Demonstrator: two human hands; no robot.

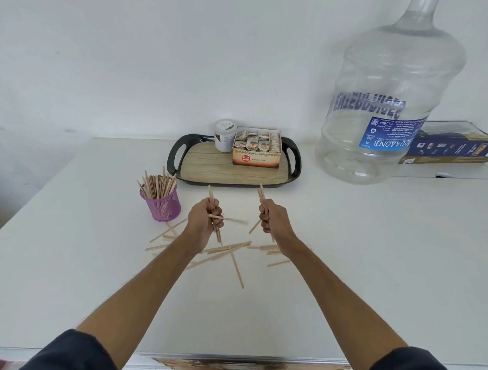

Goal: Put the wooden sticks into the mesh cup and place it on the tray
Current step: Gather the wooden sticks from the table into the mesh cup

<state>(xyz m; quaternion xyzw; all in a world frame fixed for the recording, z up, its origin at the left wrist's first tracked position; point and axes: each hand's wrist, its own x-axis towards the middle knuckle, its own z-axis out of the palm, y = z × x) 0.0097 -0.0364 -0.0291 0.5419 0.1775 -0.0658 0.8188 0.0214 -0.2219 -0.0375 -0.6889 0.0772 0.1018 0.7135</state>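
On white table (346,243), back right: big empty water jug (389,107). Tray (199,166) back ctr w/ tea box (256,153) + jar (224,135), front part bare. Mesh cup (162,205) off tray, just front-left, already crammed. My left hand (204,219) + right hand (270,217) each fisted round a few wooden sticks (229,248); maybe four apiece, blurred. Rest scattered below. Risk: forcing bundles in could tip the cup.
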